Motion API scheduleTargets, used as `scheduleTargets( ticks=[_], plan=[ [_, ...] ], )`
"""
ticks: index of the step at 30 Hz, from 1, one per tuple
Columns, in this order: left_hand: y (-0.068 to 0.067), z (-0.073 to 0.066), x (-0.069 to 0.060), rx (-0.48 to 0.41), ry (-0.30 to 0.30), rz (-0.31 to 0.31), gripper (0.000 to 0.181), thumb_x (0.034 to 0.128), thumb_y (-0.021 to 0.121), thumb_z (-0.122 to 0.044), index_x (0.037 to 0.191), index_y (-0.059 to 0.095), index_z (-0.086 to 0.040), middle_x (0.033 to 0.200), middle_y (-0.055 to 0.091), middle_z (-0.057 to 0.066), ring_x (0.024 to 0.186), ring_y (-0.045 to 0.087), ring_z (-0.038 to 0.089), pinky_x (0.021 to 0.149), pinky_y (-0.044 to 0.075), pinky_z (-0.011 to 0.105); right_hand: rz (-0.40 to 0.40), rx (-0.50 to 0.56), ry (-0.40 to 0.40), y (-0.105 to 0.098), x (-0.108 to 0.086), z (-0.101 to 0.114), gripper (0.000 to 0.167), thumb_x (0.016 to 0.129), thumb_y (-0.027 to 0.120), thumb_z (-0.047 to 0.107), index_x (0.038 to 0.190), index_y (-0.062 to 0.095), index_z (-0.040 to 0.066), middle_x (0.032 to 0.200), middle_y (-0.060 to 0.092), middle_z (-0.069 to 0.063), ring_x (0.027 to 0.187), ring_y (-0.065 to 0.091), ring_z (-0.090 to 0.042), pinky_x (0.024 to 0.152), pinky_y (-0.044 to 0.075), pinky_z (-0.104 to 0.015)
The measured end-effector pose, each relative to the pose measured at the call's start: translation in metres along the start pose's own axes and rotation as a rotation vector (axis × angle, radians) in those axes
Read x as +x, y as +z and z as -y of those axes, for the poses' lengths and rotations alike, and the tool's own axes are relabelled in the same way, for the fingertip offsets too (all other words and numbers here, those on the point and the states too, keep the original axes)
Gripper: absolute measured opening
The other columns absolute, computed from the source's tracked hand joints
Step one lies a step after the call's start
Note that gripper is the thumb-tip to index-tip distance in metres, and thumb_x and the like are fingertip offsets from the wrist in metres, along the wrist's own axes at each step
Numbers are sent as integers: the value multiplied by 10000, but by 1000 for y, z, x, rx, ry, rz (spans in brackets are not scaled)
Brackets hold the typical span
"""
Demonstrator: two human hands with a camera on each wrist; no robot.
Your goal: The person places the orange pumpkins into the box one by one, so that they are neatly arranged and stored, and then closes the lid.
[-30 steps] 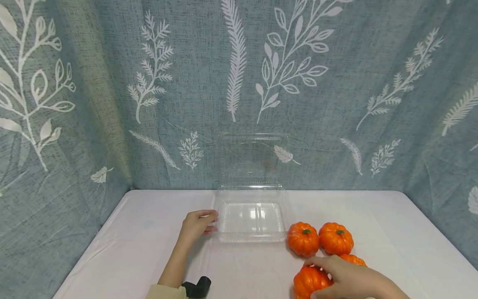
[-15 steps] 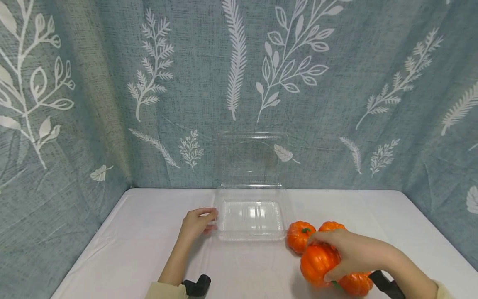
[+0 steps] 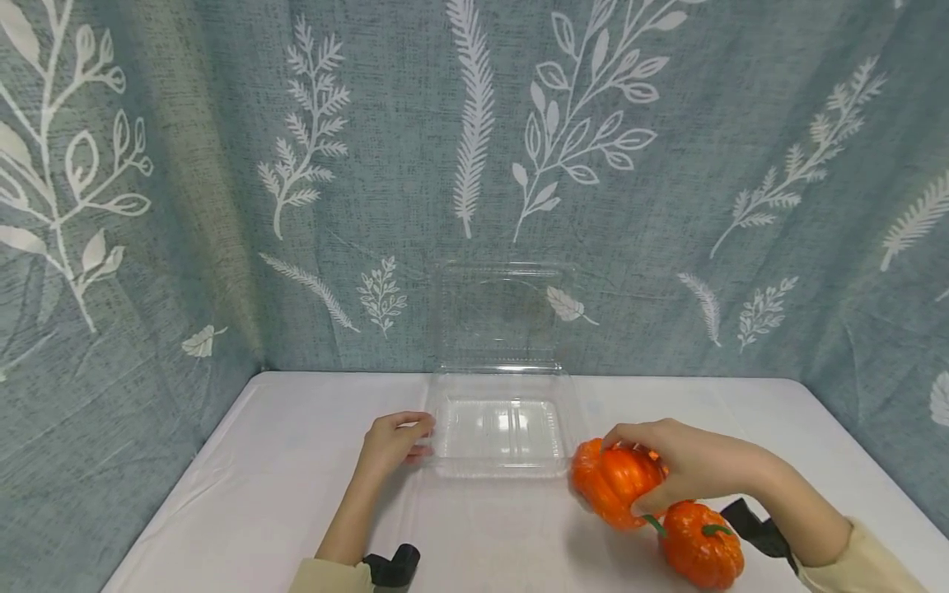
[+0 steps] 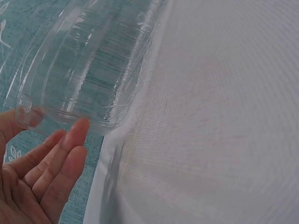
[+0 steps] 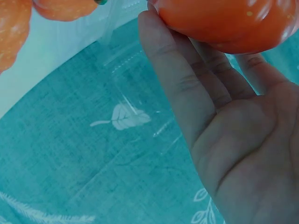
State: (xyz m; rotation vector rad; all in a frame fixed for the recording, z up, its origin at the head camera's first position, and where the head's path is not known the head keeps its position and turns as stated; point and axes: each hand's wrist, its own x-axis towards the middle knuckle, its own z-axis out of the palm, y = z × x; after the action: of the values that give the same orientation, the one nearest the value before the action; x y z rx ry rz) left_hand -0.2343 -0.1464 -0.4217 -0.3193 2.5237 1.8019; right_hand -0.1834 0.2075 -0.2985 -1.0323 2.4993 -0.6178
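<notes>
My right hand point(image 3: 693, 461) grips a small orange pumpkin point(image 3: 621, 490) from above, thumb on the near side, its green stem pointing down to the right. A shadow on the cloth shows it is off the table. In the right wrist view the pumpkin point(image 5: 229, 23) sits at the fingertips. Partly behind it is another pumpkin point(image 3: 585, 463); a further one point(image 3: 700, 545) sits nearer, below the wrist. At the left, my left hand point(image 3: 389, 441) holds the side of a clear plastic clamshell container point(image 3: 504, 469), whose lid point(image 3: 497, 317) stands raised; the left wrist view shows fingers at its corner point(image 4: 30, 109).
A white cloth covers the table point(image 3: 259, 494). Behind it hangs a blue-green curtain point(image 3: 385, 165) with white leaf patterns, which also runs along both sides. Black straps point(image 3: 393, 568) sit at both wrists. Two more pumpkins point(image 5: 67, 8) show in the right wrist view's upper left.
The right hand has lifted the pumpkin from the front of the group and carried it up and away, towards the container's near right corner. The left hand has stayed at the container.
</notes>
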Motion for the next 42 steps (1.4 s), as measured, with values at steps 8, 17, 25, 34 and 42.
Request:
scheduleTargets(
  ticks=[8, 17, 25, 34, 42],
  plan=[
    [-1, -1, -1, -12, -2, -7, 333, 865, 618, -238, 1096, 649, 0, 966, 689, 151, 620, 675, 148, 562, 555, 250, 21, 28, 15, -3, 26, 6, 471, 763, 734, 356, 1154, 517, 208, 1002, 597, 90, 896, 565, -64, 763, 510, -254],
    [1, 2, 0, -18, 12, -16, 310, 858, 630, -219, 1055, 664, 18, 916, 695, 147, 614, 677, 155, 545, 554, 247, 15, 20, -12, -1, 60, 13, 482, 779, 722, 357, 1168, 514, 164, 1017, 604, 59, 894, 580, -96, 754, 512, -245],
    [0, 2, -3, -23, 32, -17, 323, 856, 631, -222, 1061, 658, 27, 924, 692, 158, 618, 678, 162, 562, 559, 256, 15, 47, -28, -6, 90, 18, 479, 797, 712, 316, 1191, 507, 137, 1025, 596, 24, 885, 585, -115, 755, 515, -251],
    [0, 1, -3, -17, 27, -26, 328, 859, 627, -232, 1064, 656, 22, 915, 694, 146, 607, 671, 150, 553, 555, 256, -14, 29, -29, -6, 122, 16, 472, 806, 703, 296, 1203, 512, 127, 1059, 596, -8, 930, 577, -145, 776, 513, -257],
    [1, 1, -3, -30, 36, -33, 306, 848, 638, -224, 1023, 671, 24, 863, 700, 132, 588, 668, 154, 536, 550, 248, -79, 5, 12, 7, 161, 8, 531, 791, 720, 293, 1237, 506, 99, 1108, 600, -54, 970, 579, -189, 807, 522, -297]
  ],
)
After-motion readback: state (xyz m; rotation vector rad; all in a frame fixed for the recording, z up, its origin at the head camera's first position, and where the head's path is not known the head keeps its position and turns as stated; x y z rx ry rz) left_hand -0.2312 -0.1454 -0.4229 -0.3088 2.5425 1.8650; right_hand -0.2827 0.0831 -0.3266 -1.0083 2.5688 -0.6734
